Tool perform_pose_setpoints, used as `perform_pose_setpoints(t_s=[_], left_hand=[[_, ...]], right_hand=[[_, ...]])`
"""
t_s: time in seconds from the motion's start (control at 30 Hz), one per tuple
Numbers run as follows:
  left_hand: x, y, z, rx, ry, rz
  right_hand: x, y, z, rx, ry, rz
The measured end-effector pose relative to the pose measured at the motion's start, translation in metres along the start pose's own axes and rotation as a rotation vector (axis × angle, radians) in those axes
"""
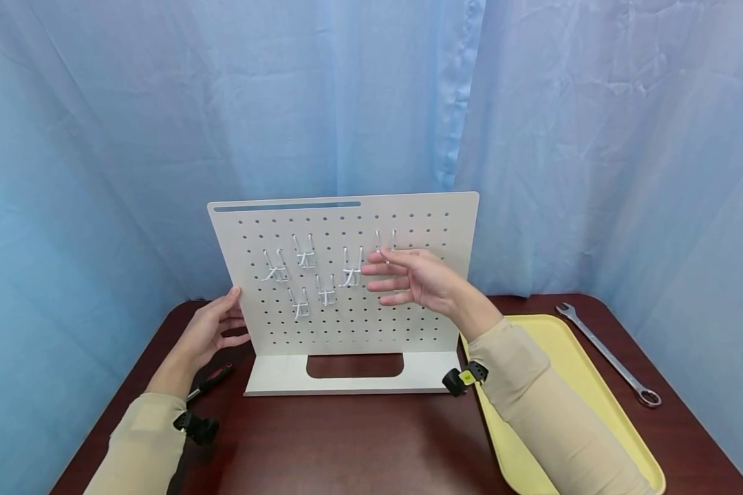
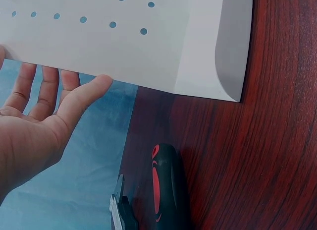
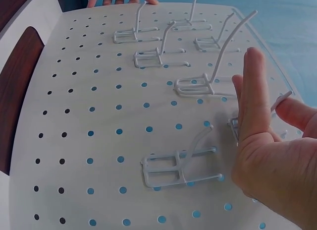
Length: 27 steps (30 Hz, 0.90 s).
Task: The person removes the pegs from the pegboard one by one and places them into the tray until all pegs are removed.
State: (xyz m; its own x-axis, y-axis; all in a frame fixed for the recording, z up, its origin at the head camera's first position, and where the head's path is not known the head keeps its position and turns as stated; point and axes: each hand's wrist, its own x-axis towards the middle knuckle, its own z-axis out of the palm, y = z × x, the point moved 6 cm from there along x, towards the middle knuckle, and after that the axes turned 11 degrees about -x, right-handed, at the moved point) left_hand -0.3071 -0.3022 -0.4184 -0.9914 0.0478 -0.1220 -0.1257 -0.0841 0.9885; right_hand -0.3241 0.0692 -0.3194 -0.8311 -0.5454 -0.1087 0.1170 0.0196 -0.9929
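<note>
A white pegboard [image 1: 408,337] stands upright on its flat foot on the table, with several white wire hooks [image 1: 305,256] mounted across it. My left hand [image 1: 207,326] holds the board's left edge; in the left wrist view its thumb [image 2: 96,86] lies at the front while the other fingertips pass behind the edge. In front of the upper right part is my right hand [image 1: 430,282], its fingers spread and fairly straight. The right wrist view has its thumb [image 3: 294,111] against the prong of one hook, which the hand partly hides. Another hook [image 3: 181,165] sits beside that hand.
A yellow tray [image 1: 569,385] lies to the right under my right forearm, with a long wrench [image 1: 613,354] beyond it. On the left, a black and red tool handle [image 1: 217,377] lies near my left wrist. Blue curtains [image 1: 347,89] hang behind the table.
</note>
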Motion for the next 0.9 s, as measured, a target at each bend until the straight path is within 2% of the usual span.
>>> perform_pose_setpoints(t_s=[0.9], left_hand=[[0.0012, -0.0005, -0.0002, -0.007, -0.004, 0.0]], right_hand=[[-0.0028, -0.0005, 0.0022, 0.001, 0.005, -0.022]])
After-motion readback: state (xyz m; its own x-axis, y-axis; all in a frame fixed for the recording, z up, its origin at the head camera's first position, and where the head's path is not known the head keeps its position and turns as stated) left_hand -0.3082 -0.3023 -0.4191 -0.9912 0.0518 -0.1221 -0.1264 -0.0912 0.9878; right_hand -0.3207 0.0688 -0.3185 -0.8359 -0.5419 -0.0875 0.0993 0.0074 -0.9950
